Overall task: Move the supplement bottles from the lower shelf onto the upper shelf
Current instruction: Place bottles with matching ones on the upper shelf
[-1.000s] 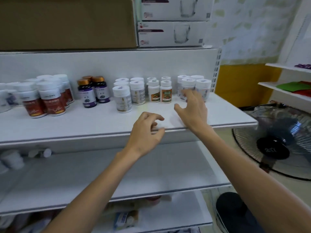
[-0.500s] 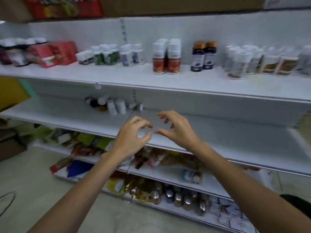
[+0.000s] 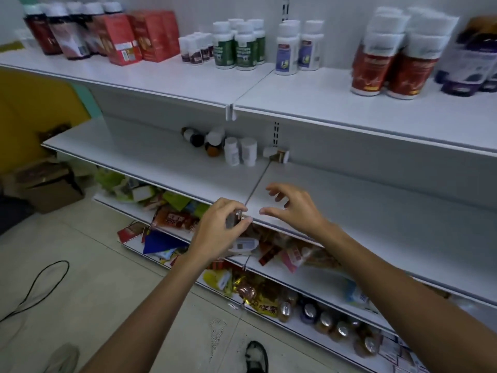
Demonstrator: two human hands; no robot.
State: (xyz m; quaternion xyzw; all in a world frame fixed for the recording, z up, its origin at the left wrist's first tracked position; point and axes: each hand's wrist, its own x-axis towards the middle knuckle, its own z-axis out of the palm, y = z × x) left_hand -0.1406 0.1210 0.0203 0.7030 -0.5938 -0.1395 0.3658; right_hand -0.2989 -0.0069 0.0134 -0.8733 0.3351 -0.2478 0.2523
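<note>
left hand (image 3: 217,230) grip curled, contents unclear | right hand (image 3: 293,208) grip spread, empty | bottles (image 3: 232,153) partly hidden under upper shelf (image 3: 322,103)

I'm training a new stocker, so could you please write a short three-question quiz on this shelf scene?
1. True or false: the right hand grips a bottle.
2. Fill the blank: the rightmost bottle on the lower shelf lies on its ___.
3. The red boxes stand on: A the upper shelf; B the lower shelf; C neither.

Key: 1 false, it holds nothing; 2 side; 3 A.
</note>
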